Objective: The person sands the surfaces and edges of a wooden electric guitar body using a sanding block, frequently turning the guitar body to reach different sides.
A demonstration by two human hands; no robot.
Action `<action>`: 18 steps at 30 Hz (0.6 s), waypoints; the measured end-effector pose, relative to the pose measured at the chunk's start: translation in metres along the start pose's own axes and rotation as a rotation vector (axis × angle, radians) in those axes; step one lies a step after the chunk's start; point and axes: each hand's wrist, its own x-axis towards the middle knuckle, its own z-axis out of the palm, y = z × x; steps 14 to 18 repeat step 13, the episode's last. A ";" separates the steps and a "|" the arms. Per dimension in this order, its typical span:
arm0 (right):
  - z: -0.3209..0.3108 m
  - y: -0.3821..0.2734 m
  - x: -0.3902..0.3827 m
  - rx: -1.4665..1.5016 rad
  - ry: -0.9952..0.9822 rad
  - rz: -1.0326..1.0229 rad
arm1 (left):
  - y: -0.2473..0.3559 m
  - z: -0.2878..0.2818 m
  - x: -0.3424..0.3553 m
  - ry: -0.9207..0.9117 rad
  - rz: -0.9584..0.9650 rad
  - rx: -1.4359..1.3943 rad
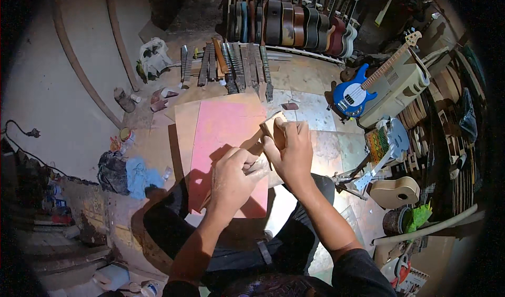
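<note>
We have both hands on a narrow wooden piece (261,139) held over our lap. Our right hand (290,150) is closed around its upper end, where a pale angled block of wood shows above the fingers. Our left hand (231,178) is clenched lower down, pressing what looks like a small folded scrap against the wood; we cannot tell exactly what that scrap is. The piece hangs in the air above a pink sheet (223,134) laid on brown cardboard (185,126) on the floor.

The main risk we see is slipping. The piece rests on nothing, so a hard stroke from our left hand could twist it out of the right-hand grip and knock it against the floor. Our fingers wrap close to the edges, so a slip could also scrape our knuckles.

Farther out, the floor is crowded. A row of guitar necks (231,65) lies just beyond the cardboard, a blue electric guitar (351,94) leans to our right, and a small pale guitar body (395,190) sits near our right knee. A dropped piece could dent any of these. A blue rag (139,175) lies to our left.
</note>
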 end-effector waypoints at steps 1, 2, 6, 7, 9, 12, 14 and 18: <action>0.000 -0.001 -0.001 -0.005 0.004 0.002 | -0.002 0.000 0.000 0.001 0.003 -0.011; -0.001 -0.003 -0.001 -0.009 0.007 0.004 | -0.005 0.001 0.000 0.001 0.007 -0.023; 0.000 -0.006 -0.003 0.007 0.003 0.000 | -0.013 0.002 -0.002 -0.004 0.007 -0.096; -0.001 -0.007 -0.003 0.010 0.003 -0.004 | -0.013 0.001 -0.003 -0.004 0.010 -0.093; -0.001 -0.009 -0.003 0.016 0.001 -0.012 | -0.013 -0.001 -0.004 -0.002 0.015 -0.087; 0.001 -0.004 -0.006 0.027 0.010 -0.035 | -0.010 -0.001 -0.007 -0.006 -0.003 -0.102; 0.002 -0.003 -0.008 0.062 0.014 -0.017 | -0.010 -0.001 -0.007 -0.005 0.000 -0.149; 0.002 -0.003 -0.008 0.062 0.014 -0.017 | -0.010 -0.001 -0.007 -0.005 0.000 -0.149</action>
